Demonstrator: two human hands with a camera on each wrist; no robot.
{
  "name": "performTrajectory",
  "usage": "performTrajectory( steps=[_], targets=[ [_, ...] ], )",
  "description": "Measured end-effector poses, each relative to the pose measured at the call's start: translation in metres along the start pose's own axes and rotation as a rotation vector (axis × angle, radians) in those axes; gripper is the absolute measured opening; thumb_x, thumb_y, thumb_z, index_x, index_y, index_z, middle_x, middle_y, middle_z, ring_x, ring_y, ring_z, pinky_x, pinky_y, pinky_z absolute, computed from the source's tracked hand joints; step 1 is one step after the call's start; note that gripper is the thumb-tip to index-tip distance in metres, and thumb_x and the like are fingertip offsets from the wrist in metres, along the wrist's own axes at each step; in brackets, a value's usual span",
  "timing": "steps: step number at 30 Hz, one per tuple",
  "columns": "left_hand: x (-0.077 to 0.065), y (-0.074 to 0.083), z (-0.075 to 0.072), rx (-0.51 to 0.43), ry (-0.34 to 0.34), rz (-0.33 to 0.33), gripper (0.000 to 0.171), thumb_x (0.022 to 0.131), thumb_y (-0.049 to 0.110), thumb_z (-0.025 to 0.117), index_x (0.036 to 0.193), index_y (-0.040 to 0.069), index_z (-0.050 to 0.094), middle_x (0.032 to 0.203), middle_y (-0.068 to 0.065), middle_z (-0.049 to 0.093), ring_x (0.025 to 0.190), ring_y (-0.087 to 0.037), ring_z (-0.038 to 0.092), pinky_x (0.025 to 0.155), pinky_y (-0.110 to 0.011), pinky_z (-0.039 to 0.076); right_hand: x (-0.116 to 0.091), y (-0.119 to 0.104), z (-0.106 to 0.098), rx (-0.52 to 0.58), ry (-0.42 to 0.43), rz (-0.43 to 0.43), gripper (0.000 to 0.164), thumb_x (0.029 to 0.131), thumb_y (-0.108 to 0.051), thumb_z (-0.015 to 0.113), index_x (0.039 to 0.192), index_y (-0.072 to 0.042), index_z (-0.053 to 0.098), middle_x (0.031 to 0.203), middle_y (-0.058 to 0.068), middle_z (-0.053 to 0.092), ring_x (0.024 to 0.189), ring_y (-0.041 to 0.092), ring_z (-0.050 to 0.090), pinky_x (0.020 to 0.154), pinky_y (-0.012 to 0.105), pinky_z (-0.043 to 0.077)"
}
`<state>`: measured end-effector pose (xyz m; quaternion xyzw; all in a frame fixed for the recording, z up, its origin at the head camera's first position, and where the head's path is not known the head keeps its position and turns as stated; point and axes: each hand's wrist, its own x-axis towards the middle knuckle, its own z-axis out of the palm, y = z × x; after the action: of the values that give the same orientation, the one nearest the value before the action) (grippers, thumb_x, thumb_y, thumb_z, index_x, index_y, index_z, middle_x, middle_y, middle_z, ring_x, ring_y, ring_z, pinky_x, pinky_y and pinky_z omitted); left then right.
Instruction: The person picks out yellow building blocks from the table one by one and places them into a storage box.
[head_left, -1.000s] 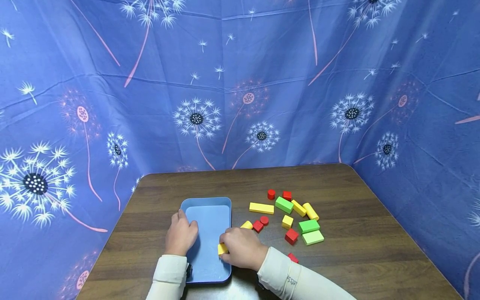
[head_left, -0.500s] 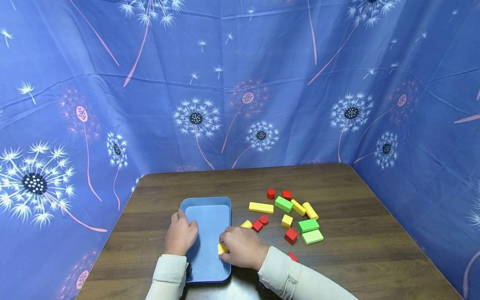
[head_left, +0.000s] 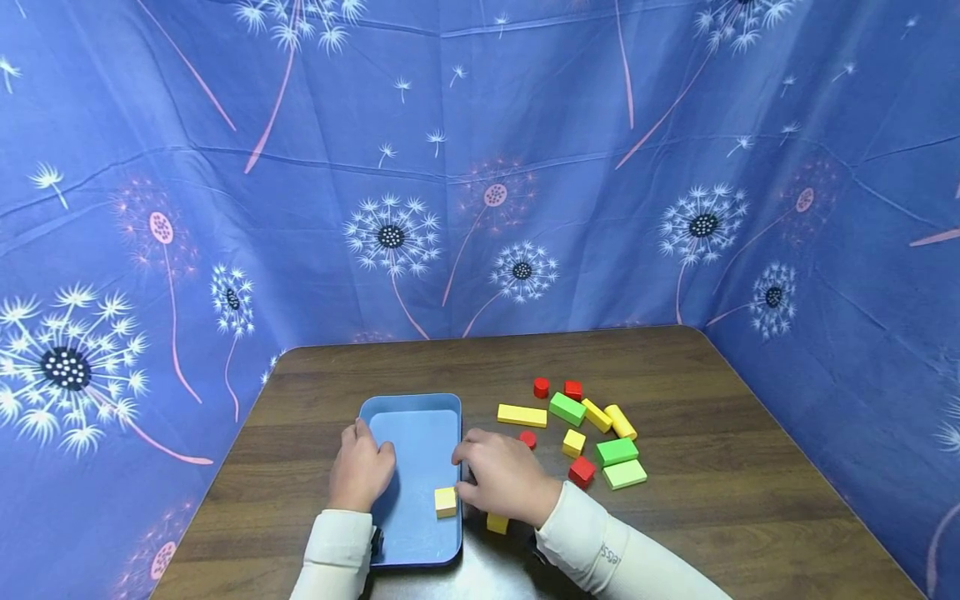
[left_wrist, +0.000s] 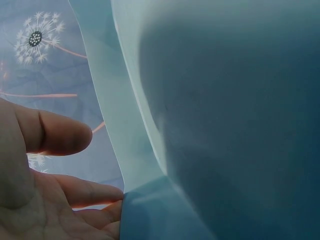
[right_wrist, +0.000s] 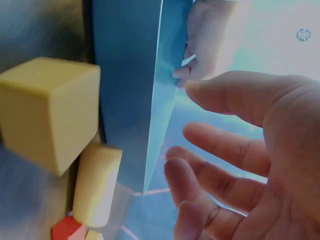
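A blue tray (head_left: 414,450) lies on the brown worktop (head_left: 750,508), left of the middle. The left hand (head_left: 362,468) is at the tray's left edge; its fingertips touch the rim while the thumb is apart from them, and they are not curled round anything. A yellow cube (head_left: 446,502) sits inside the tray, beside the right wall and towards the near right corner.

The right hand (head_left: 506,477) is over the tray's right edge, its fingers loosely spread and holding nothing. Partly under it, a yellow block (head_left: 497,523) stands on the worktop just outside that edge; the right wrist view also shows a yellow cylinder (right_wrist: 97,185) there.

Towards the worktop's far edge lies a yellow bar (head_left: 522,416), with a red cylinder (head_left: 541,387) beyond it. Two green blocks (head_left: 617,452) lie side by side nearer the right edge.
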<state>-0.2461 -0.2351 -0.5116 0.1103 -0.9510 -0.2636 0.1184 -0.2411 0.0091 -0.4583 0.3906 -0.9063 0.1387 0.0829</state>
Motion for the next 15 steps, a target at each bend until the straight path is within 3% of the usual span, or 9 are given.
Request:
performTrajectory(
  steps=[8,15],
  targets=[
    [0.001,0.003,-0.001,0.006,-0.019,-0.003,0.070,0.091,0.026,0.047,0.141,-0.015,0.020,0.137,-0.036,0.029,0.113,-0.051,0.043,0.094,-0.063,0.040,-0.011,0.016,-0.003,0.019,0.042,0.037,0.022,0.077,-0.030,0.072,0.096,-0.020,0.071,0.089,-0.005,0.061,0.067,0.003,0.049,0.050,0.025,0.047],
    [-0.001,0.003,-0.001,0.001,-0.030,-0.016,0.071,0.091,0.026,0.047,0.141,-0.015,0.018,0.138,-0.036,0.029,0.114,-0.049,0.042,0.094,-0.062,0.039,-0.019,0.023,-0.001,0.009,0.019,0.061,0.024,0.076,-0.033,0.073,0.097,-0.021,0.071,0.089,-0.007,0.062,0.070,0.003,0.051,0.050,0.025,0.047]
  ],
)
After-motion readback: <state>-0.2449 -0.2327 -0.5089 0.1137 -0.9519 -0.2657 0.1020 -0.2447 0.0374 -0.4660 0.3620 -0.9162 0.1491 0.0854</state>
